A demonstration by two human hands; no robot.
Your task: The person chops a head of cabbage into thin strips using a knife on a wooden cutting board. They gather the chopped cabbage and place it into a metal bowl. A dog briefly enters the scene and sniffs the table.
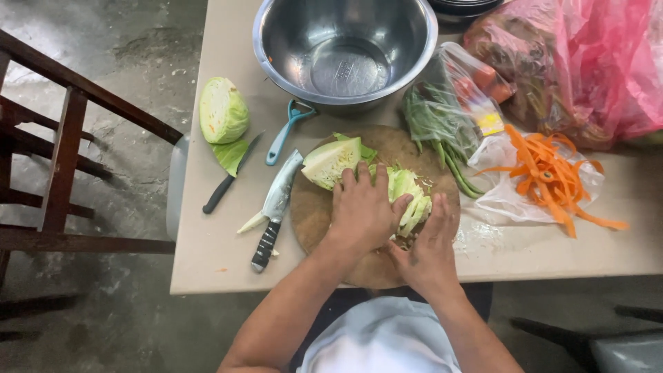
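Observation:
My left hand (362, 211) lies flat with fingers spread on a pile of sliced pale-green cabbage (409, 197) on a round wooden cutting board (309, 215). On the pile's right side, my right hand (434, 249) presses its open palm in, so the slices sit between both hands. A cabbage wedge (331, 162) rests on the board's far left, just beyond my left fingertips. A broad knife (276, 207) with a black handle lies on the table left of the board, touched by neither hand.
On the beige table (214, 255) are a cabbage half (223, 110), a slim black knife (228, 183), a blue peeler (284, 131), a steel bowl (271, 69), bagged green beans (435, 121), carrot peelings (545, 176) and pink bags (594, 62). A wooden chair (62, 159) stands left.

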